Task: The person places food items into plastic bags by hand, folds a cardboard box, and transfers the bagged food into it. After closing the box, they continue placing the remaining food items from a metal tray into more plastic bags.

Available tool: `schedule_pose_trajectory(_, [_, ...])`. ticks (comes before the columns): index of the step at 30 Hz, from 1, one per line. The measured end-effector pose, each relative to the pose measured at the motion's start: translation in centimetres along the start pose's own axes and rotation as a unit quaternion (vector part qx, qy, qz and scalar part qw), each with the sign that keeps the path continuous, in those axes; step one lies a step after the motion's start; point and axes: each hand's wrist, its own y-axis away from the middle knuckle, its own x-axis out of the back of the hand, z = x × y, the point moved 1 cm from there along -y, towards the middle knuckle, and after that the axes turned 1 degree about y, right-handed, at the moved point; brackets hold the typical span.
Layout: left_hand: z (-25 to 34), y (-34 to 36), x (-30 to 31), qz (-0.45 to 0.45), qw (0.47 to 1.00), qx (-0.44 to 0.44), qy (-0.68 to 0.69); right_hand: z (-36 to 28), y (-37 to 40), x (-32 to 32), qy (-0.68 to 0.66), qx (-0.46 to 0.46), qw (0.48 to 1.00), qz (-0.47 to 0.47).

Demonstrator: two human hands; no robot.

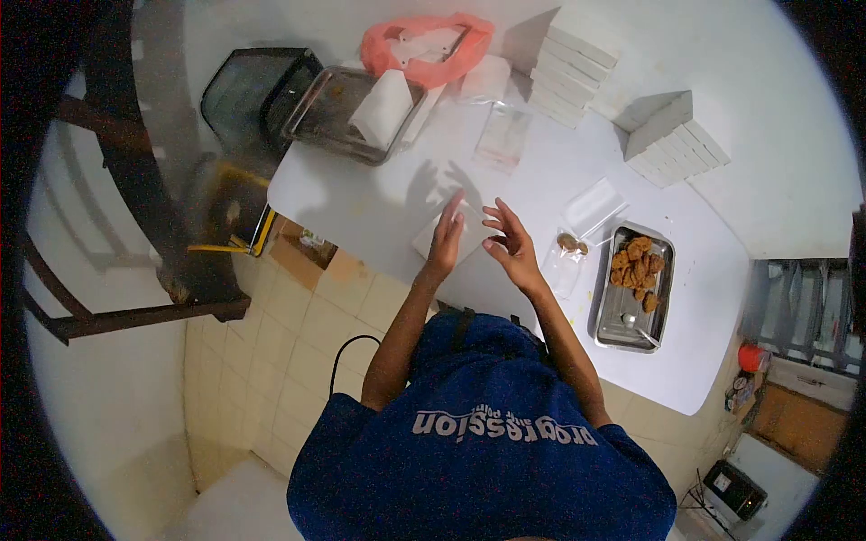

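Note:
My left hand [444, 239] is raised over the white table [361, 216], fingers stretched and holding nothing. Facing it, my right hand [511, 245] has its fingers apart and slightly bent, also bare of anything. Between and beneath the hands lies a flat white square piece [468, 246], partly hidden by them. To the right of my right hand rests a clear plastic bag [564, 272] with a brown piece of food [570, 242] at its mouth. Beyond it, a metal tray [668, 311] holds several browned, fried-looking food pieces [637, 266] and a spoon-like metal utensil [640, 332].
White boxes are stacked [570, 72] against the wall, with another row of boxes [677, 144] beside them. A pack of clear bags [502, 137] lies at the back. An empty-looking metal tray [329, 95] carries a white roll [382, 110], near a red plastic bag [379, 50].

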Motion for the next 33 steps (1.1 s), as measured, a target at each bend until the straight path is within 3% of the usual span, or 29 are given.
schedule_pose_trajectory(2, [4.8,-0.8,-0.9,0.065,0.966,0.027,0.247,-0.6,0.4,-0.4,0.129,0.021,0.991,-0.028])
schedule_pose_trajectory(4, [6.2,-1.1,-2.4,0.065,0.961,0.005,0.269,-0.8,0.7,-1.0,0.148,0.037,0.987,-0.045])
schedule_pose_trajectory(6, [7.2,-1.4,-3.5,-0.006,0.956,-0.022,0.292,-0.9,0.8,-1.0,0.167,0.054,0.983,-0.057])
schedule_pose_trajectory(9, [8.9,-0.9,-5.6,-0.009,0.932,-0.024,0.363,-1.2,1.0,-0.5,0.056,0.042,0.996,-0.048])
schedule_pose_trajectory(11, [10.0,-0.3,-7.1,0.005,0.908,-0.030,0.418,-1.8,0.7,-0.6,0.030,0.125,0.991,-0.036])
schedule_pose_trajectory(15, [10.1,0.4,-9.2,0.014,0.898,-0.065,0.435,-2.3,0.3,-1.2,0.069,0.121,0.990,0.020])
schedule_pose_trajectory(18, [9.9,0.3,-10.1,0.056,0.979,-0.077,0.180,-2.2,-1.0,-1.3,0.054,0.131,0.987,0.077])
schedule_pose_trajectory(21, [9.6,0.9,-11.0,0.054,0.977,-0.071,0.195,-3.7,-0.9,-0.9,0.031,0.101,0.991,0.082])
schedule_pose_trajectory(23, [9.6,1.7,-11.9,0.048,0.970,-0.057,0.233,-3.8,-1.3,-0.2,0.027,0.014,0.995,0.097])
schedule_pose_trajectory(26, [9.1,1.9,-12.1,0.045,0.963,-0.039,0.263,-3.4,-2.0,0.6,-0.007,-0.023,0.992,0.125])
schedule_pose_trajectory(28, [7.1,0.7,-10.6,0.063,0.961,-0.042,0.267,-2.1,-1.4,-0.2,-0.049,-0.037,0.994,0.095])
schedule_pose_trajectory(31, [3.1,-2.4,-6.1,0.119,0.950,-0.098,0.272,-3.2,1.2,-4.3,-0.008,0.051,0.999,0.014])
schedule_pose_trajectory(33, [2.0,-3.6,-3.7,0.152,0.941,-0.132,0.274,-3.6,2.2,-5.3,0.010,0.023,0.999,-0.023])
